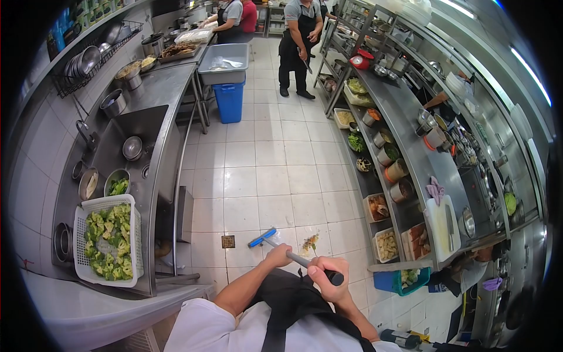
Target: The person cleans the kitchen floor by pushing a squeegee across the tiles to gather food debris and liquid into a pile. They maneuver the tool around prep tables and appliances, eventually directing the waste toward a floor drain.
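Both my hands grip a floor squeegee (296, 259) with a grey pole, a black end grip and a blue head (261, 237) low on the white tiles. My left hand (278, 256) is wrapped round the pole nearer the head. Higher up, my right hand (328, 279) closes on it by the black grip. Right of the blue head, a small patch of food scraps (311, 241) lies on the floor. A square floor drain (228, 242) is set in the tiles to the left of the head.
A steel sink counter (161, 158) runs along the left, bearing a white basket of broccoli (138, 249). Steel shelving (419, 158) with food containers lines the right. A blue bin (229, 105) stands further up the aisle. A person (296, 50) in a black apron stands ahead.
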`<state>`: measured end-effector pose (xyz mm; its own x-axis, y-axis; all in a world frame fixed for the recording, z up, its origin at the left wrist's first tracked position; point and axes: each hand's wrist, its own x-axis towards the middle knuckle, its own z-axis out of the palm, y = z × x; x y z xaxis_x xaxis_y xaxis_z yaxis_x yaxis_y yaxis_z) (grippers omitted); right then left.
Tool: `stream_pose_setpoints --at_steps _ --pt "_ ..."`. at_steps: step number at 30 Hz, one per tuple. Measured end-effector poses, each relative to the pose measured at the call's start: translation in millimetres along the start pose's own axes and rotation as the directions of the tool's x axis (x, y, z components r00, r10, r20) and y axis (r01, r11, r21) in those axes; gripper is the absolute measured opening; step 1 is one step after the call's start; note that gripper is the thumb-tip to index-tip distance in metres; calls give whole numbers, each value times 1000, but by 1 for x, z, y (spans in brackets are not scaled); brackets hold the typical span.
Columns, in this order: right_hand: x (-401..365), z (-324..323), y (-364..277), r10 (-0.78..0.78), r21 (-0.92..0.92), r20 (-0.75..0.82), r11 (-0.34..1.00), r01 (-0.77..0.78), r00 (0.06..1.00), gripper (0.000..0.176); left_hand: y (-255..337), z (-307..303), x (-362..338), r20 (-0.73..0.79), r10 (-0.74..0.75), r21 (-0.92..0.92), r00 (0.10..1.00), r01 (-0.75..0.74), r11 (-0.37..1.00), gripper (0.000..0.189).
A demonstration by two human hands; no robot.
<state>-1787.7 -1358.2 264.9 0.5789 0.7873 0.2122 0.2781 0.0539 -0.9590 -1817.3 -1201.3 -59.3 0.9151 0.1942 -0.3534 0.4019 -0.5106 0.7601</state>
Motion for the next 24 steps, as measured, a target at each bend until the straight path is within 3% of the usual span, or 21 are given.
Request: stream_pose_setpoints --at_steps 24 --pt "0 -1 2 6 6 4 1000 -6 1000 32 -6 5 4 -32 25 8 999 -25 1000 24"
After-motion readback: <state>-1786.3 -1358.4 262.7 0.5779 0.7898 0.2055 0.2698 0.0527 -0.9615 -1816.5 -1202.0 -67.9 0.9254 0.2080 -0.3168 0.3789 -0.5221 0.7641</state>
